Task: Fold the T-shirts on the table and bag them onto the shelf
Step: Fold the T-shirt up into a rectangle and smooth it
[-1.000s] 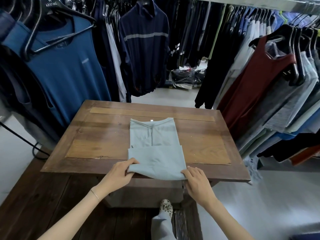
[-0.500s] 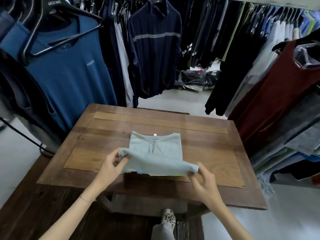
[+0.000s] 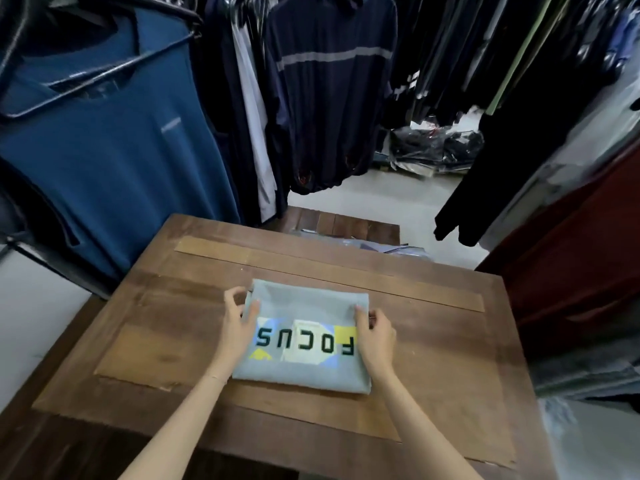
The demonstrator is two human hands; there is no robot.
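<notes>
On the wooden counter in front of me the pale blue T-shirt now lies as a flat folded packet near the middle, where half a second ago I was lifting its lower half off the near edge, plain side up. That half has come over, and the printed side faces up. My left hand pinches the packet's far left corner, thumb on top and fingers curled behind the edge; my right hand pinches the right edge near the far corner the same way. The packet is close to square, a little longer from left to right, its edges running with the counter's sides. Its print reads "FOCUS" in dark letters over yellow, cream and blue patches, upside down to me, the tops of the letters toward my body. Hanging clothes crowd the racks behind.
</notes>
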